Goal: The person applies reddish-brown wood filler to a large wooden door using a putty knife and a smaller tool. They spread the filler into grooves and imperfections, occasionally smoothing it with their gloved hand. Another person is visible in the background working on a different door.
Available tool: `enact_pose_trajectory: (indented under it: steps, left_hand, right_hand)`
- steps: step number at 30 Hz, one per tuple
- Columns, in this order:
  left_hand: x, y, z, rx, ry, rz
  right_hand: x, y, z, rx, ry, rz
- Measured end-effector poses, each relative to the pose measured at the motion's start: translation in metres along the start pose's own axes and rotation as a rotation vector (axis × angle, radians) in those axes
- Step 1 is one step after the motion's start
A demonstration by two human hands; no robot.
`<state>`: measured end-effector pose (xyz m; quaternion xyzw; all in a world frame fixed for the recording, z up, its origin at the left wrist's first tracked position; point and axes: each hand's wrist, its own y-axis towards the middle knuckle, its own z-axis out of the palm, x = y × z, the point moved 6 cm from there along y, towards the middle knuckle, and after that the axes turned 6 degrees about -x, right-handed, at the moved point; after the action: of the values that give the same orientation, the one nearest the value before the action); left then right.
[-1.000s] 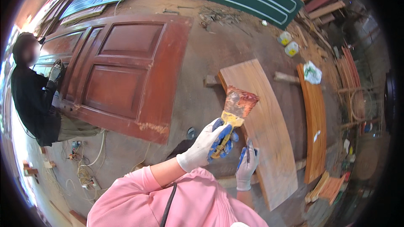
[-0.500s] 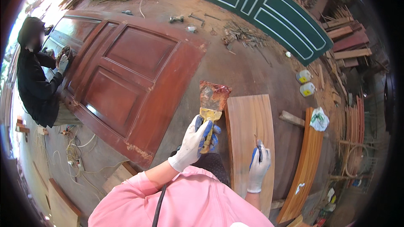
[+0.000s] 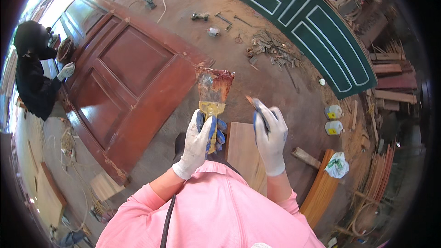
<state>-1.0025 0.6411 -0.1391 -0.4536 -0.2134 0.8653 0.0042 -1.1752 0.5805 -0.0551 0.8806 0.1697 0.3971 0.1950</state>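
My left hand, in a white glove with blue fingers, is closed round the yellow handle of a wide putty knife. Its blade points away from me and is smeared with reddish-brown paste, thickest along the far edge. To its right, my gloved right hand is raised and pinches a small thin tool with an orange-brown tip; motion blurs it, so its exact kind is unclear. That tip is apart from the blade. Below the right hand lies a pale wooden board, partly hidden by my hand and sleeve.
A large red-brown panelled door lies at left, where a person in black works at its edge. A green door stands at the far right, near two plastic jugs. Metal scraps litter the floor; cables trail at left.
My right hand has risen off the pale board and moved up and left, toward the putty knife, with the small tool. My left hand and the knife have shifted slightly left in view.
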Motion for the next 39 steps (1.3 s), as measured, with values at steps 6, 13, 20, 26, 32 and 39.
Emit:
enact_pose_trajectory:
  steps: [6,13,20,26,32,39]
  left_hand:
    - [-0.011,0.052,0.029,-0.09,0.016,0.083]
    - [-0.032,0.134,0.041,-0.162,-0.048,0.106]
    - [-0.059,0.197,0.042,-0.208,-0.017,0.049]
    - [-0.066,0.229,0.039,-0.377,-0.077,0.075]
    - [-0.059,0.262,0.02,-0.561,-0.335,0.095]
    - [-0.033,0.263,0.007,-0.982,-0.581,0.302]
  right_hand:
    - [-0.013,0.087,0.052,0.075,-0.02,-0.192]
    - [-0.038,0.167,0.109,0.076,-0.108,-0.307]
    - [-0.048,0.239,0.157,0.16,-0.073,-0.389]
    - [-0.058,0.276,0.194,0.428,-0.003,-0.36]
    - [-0.089,0.331,0.238,0.836,0.528,0.259]
    - [-0.115,0.363,0.371,1.176,0.685,0.465]
